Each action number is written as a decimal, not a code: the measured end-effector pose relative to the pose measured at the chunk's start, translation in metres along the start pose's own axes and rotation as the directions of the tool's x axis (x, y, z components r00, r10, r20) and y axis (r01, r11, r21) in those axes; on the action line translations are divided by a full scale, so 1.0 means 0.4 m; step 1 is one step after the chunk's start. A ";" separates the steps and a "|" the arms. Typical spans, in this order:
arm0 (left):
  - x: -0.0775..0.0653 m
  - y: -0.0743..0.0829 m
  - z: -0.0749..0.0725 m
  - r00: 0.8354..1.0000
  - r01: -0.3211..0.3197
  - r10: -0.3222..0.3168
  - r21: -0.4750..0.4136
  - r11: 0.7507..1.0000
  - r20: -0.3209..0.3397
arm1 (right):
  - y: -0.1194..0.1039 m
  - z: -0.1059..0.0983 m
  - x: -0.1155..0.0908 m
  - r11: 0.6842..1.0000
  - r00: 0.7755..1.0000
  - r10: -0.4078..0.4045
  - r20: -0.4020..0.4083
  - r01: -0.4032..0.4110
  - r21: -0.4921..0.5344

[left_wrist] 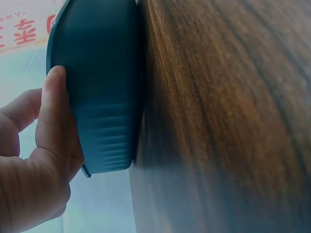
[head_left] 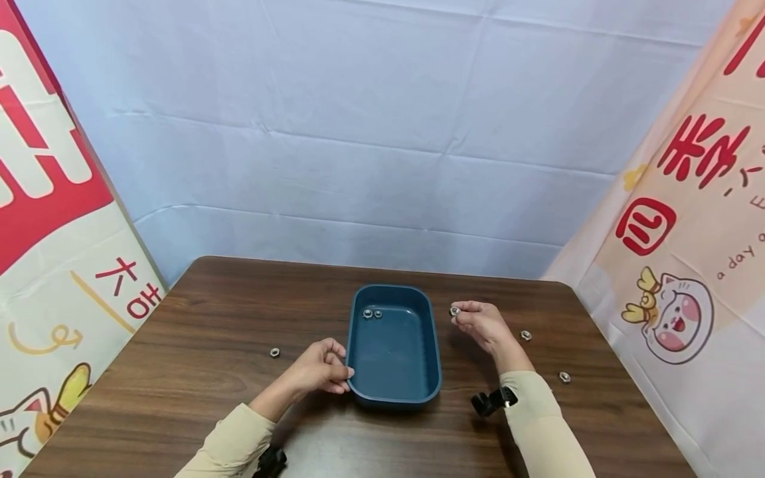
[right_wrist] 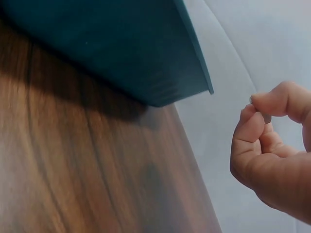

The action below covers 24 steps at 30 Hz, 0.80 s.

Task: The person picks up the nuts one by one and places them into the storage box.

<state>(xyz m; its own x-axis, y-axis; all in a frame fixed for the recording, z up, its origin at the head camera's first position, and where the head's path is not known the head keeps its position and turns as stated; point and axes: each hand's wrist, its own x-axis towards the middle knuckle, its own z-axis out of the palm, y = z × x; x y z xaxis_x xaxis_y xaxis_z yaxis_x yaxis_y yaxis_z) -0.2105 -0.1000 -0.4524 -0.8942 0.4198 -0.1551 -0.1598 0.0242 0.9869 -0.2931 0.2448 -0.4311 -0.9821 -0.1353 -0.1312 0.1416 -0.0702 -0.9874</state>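
Note:
A blue rectangular tray (head_left: 394, 355) stands on the wooden table, with two metal hex nuts inside near its far left corner, one of them a larger nut (head_left: 367, 314). My left hand (head_left: 323, 366) holds the tray's left side, fingertips at the rim; the left wrist view shows fingers (left_wrist: 53, 111) against the outer wall. To the right of the tray, my right hand (head_left: 481, 325) pinches a hex nut (head_left: 454, 311) between thumb and fingertips, raised above the table. In the right wrist view the fingers hide most of that nut.
On the table (head_left: 239, 318), one loose nut (head_left: 275, 352) lies left of the tray. Two more lie to the right, a nearer nut (head_left: 564, 377) and a farther nut (head_left: 526, 335). A pale cloth (head_left: 382, 133) hangs behind the table, with printed banners at both sides.

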 end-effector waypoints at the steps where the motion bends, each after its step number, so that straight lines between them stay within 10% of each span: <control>1: 0.000 0.001 0.000 1.000 -0.001 0.001 0.001 1.000 0.000 | -0.002 0.004 0.001 1.000 1.000 -0.005 0.004 0.005 -0.001; 10: -0.003 0.002 0.003 1.000 -0.003 0.003 -0.004 1.000 0.000 | -0.016 0.052 0.016 1.000 0.999 -0.030 0.016 0.030 -0.009; 24: -0.004 0.008 0.003 1.000 -0.001 0.001 0.005 1.000 0.001 | -0.058 0.119 0.042 0.951 0.999 0.033 0.009 -0.028 -0.307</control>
<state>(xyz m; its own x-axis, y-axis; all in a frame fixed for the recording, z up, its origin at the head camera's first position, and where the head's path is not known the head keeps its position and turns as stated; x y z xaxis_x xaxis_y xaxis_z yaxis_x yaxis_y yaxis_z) -0.2089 -0.0994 -0.4487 -0.8939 0.4210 -0.1537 -0.1566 0.0279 0.9873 -0.3070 0.1973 -0.4063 -0.9758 -0.1464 -0.1627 0.1244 0.2403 -0.9627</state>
